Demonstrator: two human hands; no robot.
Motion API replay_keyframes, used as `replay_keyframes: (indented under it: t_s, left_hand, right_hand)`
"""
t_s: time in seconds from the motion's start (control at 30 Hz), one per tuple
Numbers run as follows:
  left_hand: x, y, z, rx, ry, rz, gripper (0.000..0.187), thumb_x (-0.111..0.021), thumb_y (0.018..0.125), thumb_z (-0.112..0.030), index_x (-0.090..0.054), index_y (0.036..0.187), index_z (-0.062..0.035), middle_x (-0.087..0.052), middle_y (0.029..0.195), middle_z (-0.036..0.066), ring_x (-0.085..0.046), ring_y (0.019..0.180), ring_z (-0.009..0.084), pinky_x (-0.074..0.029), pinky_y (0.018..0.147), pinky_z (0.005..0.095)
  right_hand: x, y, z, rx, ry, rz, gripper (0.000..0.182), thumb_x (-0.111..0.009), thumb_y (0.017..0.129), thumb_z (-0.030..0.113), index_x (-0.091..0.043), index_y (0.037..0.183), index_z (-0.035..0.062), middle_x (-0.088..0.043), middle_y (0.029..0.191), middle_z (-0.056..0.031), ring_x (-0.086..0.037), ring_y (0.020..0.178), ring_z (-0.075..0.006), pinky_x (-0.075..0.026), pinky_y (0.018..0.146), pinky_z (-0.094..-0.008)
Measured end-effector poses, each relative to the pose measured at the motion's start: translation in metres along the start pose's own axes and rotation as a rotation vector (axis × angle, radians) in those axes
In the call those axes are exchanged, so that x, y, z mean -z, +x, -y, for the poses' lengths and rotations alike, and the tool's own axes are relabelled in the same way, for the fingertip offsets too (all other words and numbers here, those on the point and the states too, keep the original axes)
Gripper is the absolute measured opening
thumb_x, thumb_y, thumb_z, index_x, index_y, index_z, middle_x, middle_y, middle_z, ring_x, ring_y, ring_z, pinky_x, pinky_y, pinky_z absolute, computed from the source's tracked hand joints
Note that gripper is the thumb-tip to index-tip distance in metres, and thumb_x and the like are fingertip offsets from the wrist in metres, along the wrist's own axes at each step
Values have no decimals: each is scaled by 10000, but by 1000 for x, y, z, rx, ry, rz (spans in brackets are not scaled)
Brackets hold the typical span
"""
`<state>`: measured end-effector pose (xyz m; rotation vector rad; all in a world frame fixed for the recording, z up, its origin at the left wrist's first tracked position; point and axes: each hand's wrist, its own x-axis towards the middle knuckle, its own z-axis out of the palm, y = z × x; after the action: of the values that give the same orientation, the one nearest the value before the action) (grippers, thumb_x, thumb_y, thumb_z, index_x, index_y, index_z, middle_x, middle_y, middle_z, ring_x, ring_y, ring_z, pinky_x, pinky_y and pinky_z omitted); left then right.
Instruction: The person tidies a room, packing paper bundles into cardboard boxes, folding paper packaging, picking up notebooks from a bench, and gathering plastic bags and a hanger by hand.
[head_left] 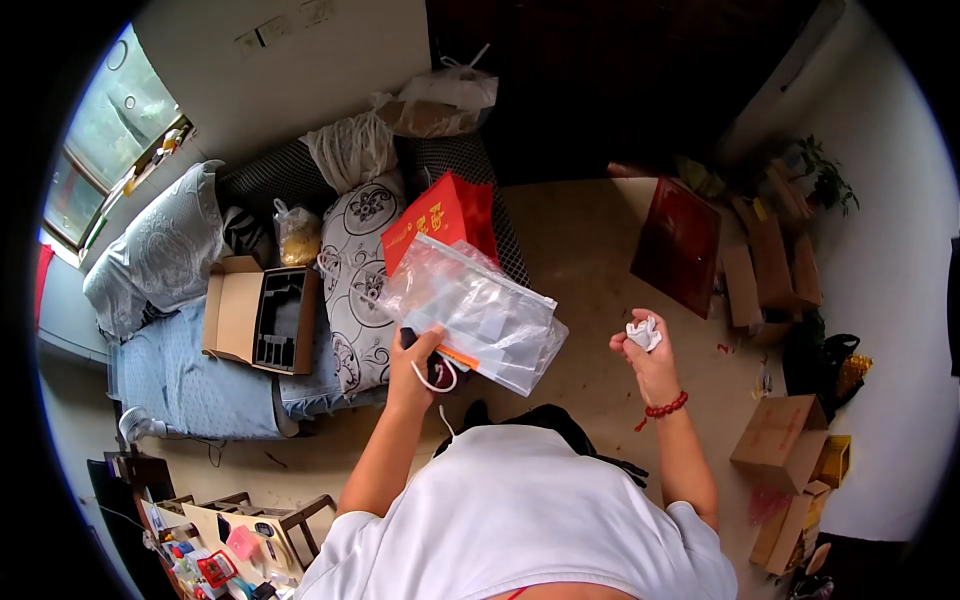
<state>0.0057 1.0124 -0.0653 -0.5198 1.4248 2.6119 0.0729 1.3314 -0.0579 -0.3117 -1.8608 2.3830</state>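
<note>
My left hand [418, 352] is raised in front of me and grips the lower corner of a clear zip-top plastic bag [475, 310], together with a small black item and a loop of white cable [436, 378]. The bag hangs open toward the upper right, over the edge of the bed. My right hand [645, 345], with a red bead bracelet [665, 407] on the wrist, is held up to the right of the bag. Its fingers are closed around a small crumpled white object [644, 333].
A bed [190, 385] on the left carries an open cardboard box [262, 317], a patterned cushion [357, 270], a red gift bag [440, 217] and tied plastic bags. Cardboard boxes [780, 440] and a dark red box [677, 243] stand on the floor at right. A cluttered stool [235, 540] stands lower left.
</note>
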Motion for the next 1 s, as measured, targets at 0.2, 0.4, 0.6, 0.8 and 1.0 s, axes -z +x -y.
replay_keyframes:
  t_s: [0.2, 0.4, 0.6, 0.8, 1.0]
  left_hand:
    - [-23, 10, 12, -73, 39, -114, 293, -636, 742, -12, -505, 1005, -21, -574, 872, 62, -578, 746, 155, -484, 699, 284]
    - [-97, 31, 36, -213, -33, -260, 219, -616, 751, -17, -482, 924, -23, -553, 785, 70, -592, 669, 198, -507, 594, 323]
    - [-153, 37, 51, -332, -114, -338, 209, -605, 764, -8, -504, 947, -6, -570, 812, 81, -618, 702, 209, -549, 616, 333]
    - [-181, 51, 53, -399, -159, -446, 264, -611, 756, -4, -514, 1001, 15, -579, 839, 99, -620, 730, 226, -551, 659, 334]
    - [-200, 89, 42, -438, -171, -565, 273, -643, 737, -58, -526, 975, 7, -577, 844, 105, -619, 711, 234, -554, 633, 344]
  right_hand:
    - [57, 35, -9, -155, -20, -16, 387, -482, 939, 263, -393, 1252, 54, -555, 861, -64, -612, 618, -150, -493, 517, -231]
    - [163, 91, 8, -132, -57, -44, 363, -467, 941, 315, -411, 1169, 39, -574, 761, -68, -589, 549, -142, -466, 470, -227]
    - [273, 128, 30, -178, -78, -259, 317, -563, 898, 303, -503, 1071, 45, -584, 774, -30, -563, 579, -94, -437, 493, -203]
    - [315, 209, 5, -233, 13, -272, 372, -625, 862, 295, -548, 1137, 56, -567, 818, 24, -532, 643, -65, -414, 526, -180]
    - [265, 318, -9, -316, 55, -36, 274, -598, 874, 187, -520, 1092, 41, -580, 883, -27, -578, 704, -99, -474, 577, -209]
